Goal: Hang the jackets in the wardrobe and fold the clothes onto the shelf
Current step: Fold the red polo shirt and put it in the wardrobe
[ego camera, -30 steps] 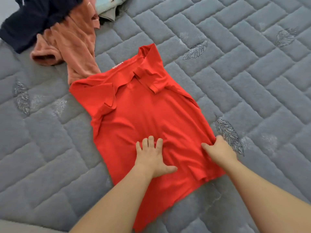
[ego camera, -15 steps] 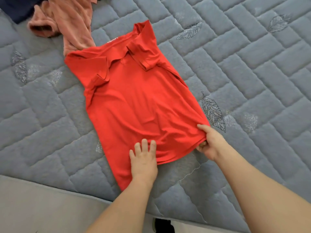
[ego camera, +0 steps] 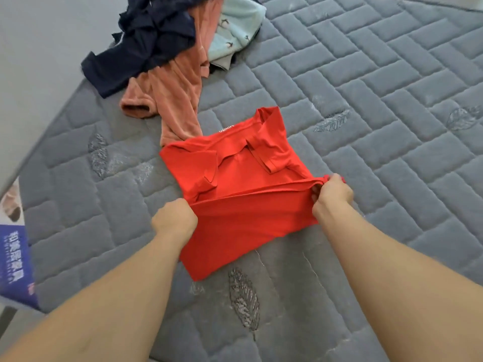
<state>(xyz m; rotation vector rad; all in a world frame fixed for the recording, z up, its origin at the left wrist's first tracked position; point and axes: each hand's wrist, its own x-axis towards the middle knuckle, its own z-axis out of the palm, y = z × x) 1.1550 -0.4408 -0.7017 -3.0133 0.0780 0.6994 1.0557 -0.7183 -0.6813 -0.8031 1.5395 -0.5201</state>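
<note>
A red T-shirt lies on the grey quilted mattress, sleeves folded in over its back. Its lower part is lifted and doubled over toward the collar. My left hand grips the left corner of the hem in a fist. My right hand pinches the right corner, stretching the hem taut between both hands above the shirt's middle.
A heap of clothes lies at the far left of the mattress: a navy garment, a salmon-pink one and a pale green printed one. A blue printed box sits off the mattress's left edge, by the floor.
Both hands went from pressing and tugging the shirt's bottom flat to gripping the hem corners and lifting them up toward the collar, folding the shirt's lower half over.
</note>
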